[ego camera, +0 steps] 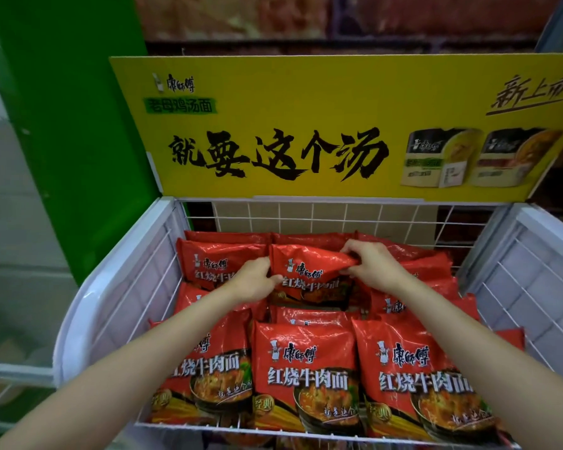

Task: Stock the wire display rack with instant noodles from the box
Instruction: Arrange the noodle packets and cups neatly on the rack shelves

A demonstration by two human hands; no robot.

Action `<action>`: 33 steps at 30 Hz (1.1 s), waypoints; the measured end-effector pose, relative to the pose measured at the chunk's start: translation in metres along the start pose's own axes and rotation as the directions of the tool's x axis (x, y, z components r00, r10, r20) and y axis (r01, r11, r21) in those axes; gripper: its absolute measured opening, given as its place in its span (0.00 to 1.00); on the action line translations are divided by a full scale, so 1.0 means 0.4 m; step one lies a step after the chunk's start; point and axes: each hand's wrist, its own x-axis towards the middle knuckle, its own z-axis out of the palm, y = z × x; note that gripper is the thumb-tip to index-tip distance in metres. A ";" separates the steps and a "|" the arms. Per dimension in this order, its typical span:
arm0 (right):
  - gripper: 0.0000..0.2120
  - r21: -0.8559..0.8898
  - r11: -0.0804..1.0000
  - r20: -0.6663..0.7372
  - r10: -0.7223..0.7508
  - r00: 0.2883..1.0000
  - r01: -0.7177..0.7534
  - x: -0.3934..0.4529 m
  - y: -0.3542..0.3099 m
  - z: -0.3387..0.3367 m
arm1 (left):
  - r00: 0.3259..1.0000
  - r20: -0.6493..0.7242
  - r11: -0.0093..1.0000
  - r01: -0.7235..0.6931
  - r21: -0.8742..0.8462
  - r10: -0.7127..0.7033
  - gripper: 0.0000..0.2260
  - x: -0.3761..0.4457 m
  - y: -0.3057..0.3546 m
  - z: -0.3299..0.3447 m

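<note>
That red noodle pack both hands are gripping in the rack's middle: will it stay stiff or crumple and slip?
The red noodle pack probably crumples at its edges: its corner puckers under the right hand. Its glossy film looks slippery, so the left hand helps. Probably light.

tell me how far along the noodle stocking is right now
Mostly done, it seems: red noodle packs already fill the wire rack in rows, including the front row. In hand: the left hand and right hand both grip one pack in the back middle, settling it. What's left is unclear, since the box is out of view.
</note>
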 end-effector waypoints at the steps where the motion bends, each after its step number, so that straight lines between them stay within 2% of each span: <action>1: 0.13 -0.103 0.995 0.019 -0.015 1.000 0.017 0.001 -0.003 0.011 | 0.999 0.033 0.999 0.017 0.040 -0.018 0.15 -0.001 -0.004 -0.002; 3: 0.14 -0.211 0.977 0.051 0.001 0.999 0.010 0.006 -0.010 0.020 | 0.999 0.029 0.998 0.041 0.038 -0.042 0.14 0.001 -0.008 -0.004; 5: 0.14 -0.244 0.969 0.048 0.037 0.998 -0.024 0.016 -0.018 0.007 | 0.997 -0.028 0.997 0.067 -0.041 -0.069 0.12 0.002 -0.004 -0.012; 7: 0.17 -0.262 0.964 0.000 0.051 0.999 -0.050 0.022 -0.025 -0.008 | 0.994 -0.047 0.988 0.090 -0.126 -0.096 0.09 0.001 0.008 -0.027; 9: 0.20 -0.348 0.937 -0.047 0.024 0.999 -0.039 0.018 -0.042 -0.014 | 0.993 -0.022 0.986 0.116 -0.119 -0.119 0.08 -0.003 0.012 -0.059; 11: 0.22 -0.388 0.922 -0.083 -0.041 0.996 0.006 0.004 -0.073 -0.016 | 0.991 0.016 0.991 0.135 -0.025 -0.135 0.09 -0.015 0.006 -0.107; 14: 0.16 -0.260 0.951 -0.116 -0.203 0.972 0.167 -0.009 -0.142 0.001 | 0.991 0.009 0.958 0.123 0.259 -0.130 0.09 -0.026 -0.015 -0.181; 16: 0.12 -0.170 0.937 -0.031 -0.313 0.949 0.304 -0.006 -0.196 0.032 | 0.988 0.032 0.862 0.118 0.493 -0.154 0.11 -0.026 -0.020 -0.200; 18: 0.11 -0.108 0.914 0.133 -0.376 0.917 0.391 0.010 -0.247 0.087 | 0.972 0.083 0.761 0.117 0.638 -0.219 0.13 -0.023 -0.025 -0.192; 20: 0.12 -0.098 0.921 0.290 -0.337 0.896 0.378 0.030 -0.282 0.160 | 0.951 0.131 0.677 0.099 0.729 -0.279 0.14 -0.021 -0.043 -0.176; 23: 0.14 -0.205 0.933 0.438 -0.182 0.880 0.295 0.051 -0.302 0.258 | 0.926 0.177 0.614 0.070 0.786 -0.333 0.18 -0.024 -0.083 -0.158; 28: 0.15 -0.232 0.954 0.457 -0.066 0.887 0.191 0.081 -0.287 0.309 | 0.870 0.225 0.544 0.058 0.837 -0.438 0.24 -0.051 -0.102 -0.143; 31: 0.15 -0.172 0.971 0.449 -0.071 0.891 0.164 0.086 -0.270 0.314 | 0.847 0.251 0.501 0.020 0.865 -0.468 0.24 -0.065 -0.099 -0.148; 33: 0.12 -0.079 0.986 0.400 -0.101 0.911 0.144 0.084 -0.262 0.306 | 0.861 0.256 0.460 -0.029 0.887 -0.440 0.27 -0.071 -0.078 -0.158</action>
